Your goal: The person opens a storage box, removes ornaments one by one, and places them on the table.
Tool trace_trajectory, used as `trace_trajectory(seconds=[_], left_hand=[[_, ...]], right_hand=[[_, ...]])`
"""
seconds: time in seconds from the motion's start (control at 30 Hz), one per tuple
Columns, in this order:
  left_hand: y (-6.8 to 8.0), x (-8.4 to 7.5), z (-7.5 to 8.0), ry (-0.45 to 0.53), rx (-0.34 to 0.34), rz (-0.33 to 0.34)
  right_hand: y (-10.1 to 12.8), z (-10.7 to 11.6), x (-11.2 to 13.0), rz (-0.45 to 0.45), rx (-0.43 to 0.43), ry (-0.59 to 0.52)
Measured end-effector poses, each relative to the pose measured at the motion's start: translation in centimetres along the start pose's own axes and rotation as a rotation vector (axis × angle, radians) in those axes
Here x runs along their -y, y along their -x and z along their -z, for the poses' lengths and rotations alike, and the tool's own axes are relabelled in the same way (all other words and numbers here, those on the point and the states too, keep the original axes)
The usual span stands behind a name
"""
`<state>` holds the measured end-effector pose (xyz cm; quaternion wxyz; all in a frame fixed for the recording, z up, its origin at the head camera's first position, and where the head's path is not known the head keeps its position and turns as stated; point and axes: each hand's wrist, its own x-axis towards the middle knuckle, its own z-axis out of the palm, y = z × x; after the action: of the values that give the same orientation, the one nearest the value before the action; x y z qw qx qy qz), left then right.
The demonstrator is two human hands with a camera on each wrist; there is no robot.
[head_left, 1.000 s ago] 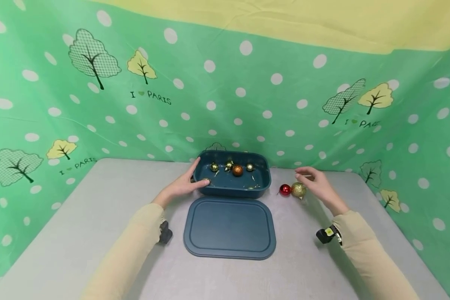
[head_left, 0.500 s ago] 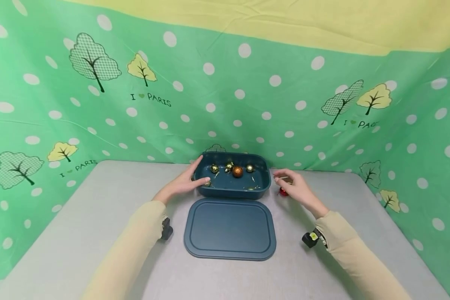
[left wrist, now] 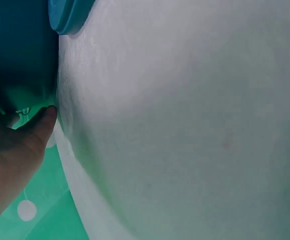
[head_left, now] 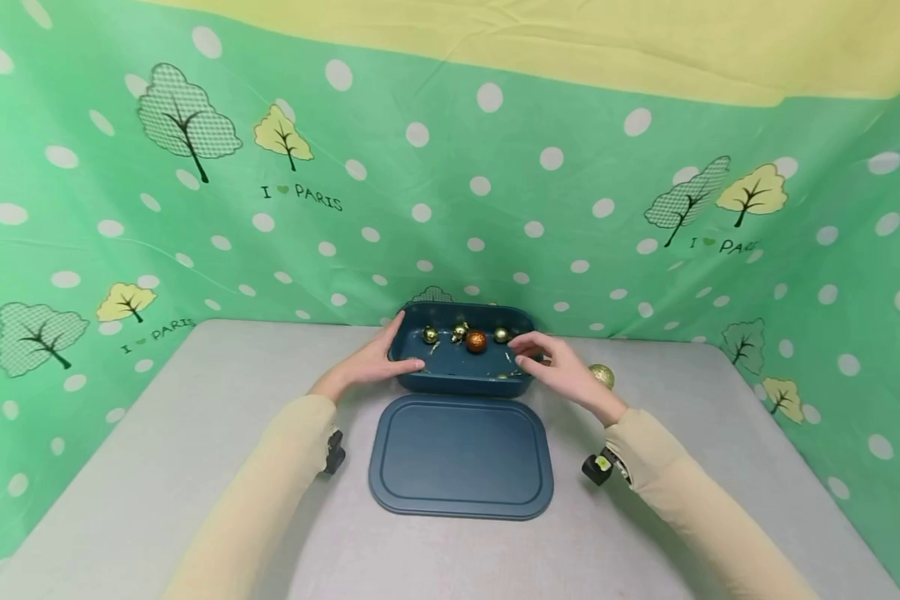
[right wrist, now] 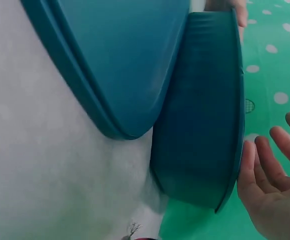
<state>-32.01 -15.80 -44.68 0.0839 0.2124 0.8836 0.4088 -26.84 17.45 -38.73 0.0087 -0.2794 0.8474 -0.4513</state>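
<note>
A dark blue box [head_left: 457, 379] stands open at the back of the table, with its lid [head_left: 461, 454] lying flat in front of it. Inside lie an orange glitter ball [head_left: 476, 341] and three small gold balls [head_left: 430, 335]. My left hand [head_left: 378, 362] rests against the box's left end, fingers laid along the wall, thumb at the rim. My right hand [head_left: 547, 362] hovers at the box's right rim, and the right wrist view shows my right hand [right wrist: 265, 185] with its fingers spread and its palm empty. A gold glitter ball [head_left: 602, 375] sits on the table just right of that hand.
The grey table [head_left: 195, 433] is ringed by a green dotted cloth backdrop [head_left: 495, 208] close behind the box. Small dark wrist cameras [head_left: 594, 467] hang under both sleeves. A sliver of something red [right wrist: 142, 238] shows by the box's base in the right wrist view.
My right hand moved left from beside the two loose balls to the box's right rim. The red ball is no longer visible in the head view. The left hand stayed put.
</note>
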Motion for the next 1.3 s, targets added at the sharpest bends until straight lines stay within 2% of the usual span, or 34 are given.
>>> trace_trajectory(seconds=[0.2,0.4,0.57,0.73,0.93,1.1,1.23,1.3], left_hand=[[0.0,0.0,0.0,0.012,0.005,-0.011],[0.1,-0.2,-0.2,0.042,-0.007,0.023],[0.1,-0.1,-0.2,0.051,-0.02,0.028],[0.1,-0.2,-0.2,0.048,-0.025,0.027],[0.0,-0.4,0.3,0.027,0.02,0.042],[0.0,-0.3,0.9,0.074,0.075,0.04],[0.1,-0.2,1.0,0.113,0.089,0.043],[0.6,-1.3,1.2,0.117,0.091,0.046]], right_hand=[[-1.7,-1.0,-1.9,-0.002,0.097,0.024],[-3.1,-1.7,-2.0,-0.032,0.245,0.099],[-4.3,-1.9,-1.7,-0.097,0.325,0.155],[-5.2,-1.8,-2.0,-0.195,0.379,0.092],[-6.0,-1.9,-2.8,-0.276,0.461,0.016],[-6.6,-2.0,-2.8,-0.351,0.529,-0.017],[-6.9,-2.0,-3.1,-0.393,0.565,-0.095],[-7.0,-2.1,-3.3,-0.393,0.57,-0.119]])
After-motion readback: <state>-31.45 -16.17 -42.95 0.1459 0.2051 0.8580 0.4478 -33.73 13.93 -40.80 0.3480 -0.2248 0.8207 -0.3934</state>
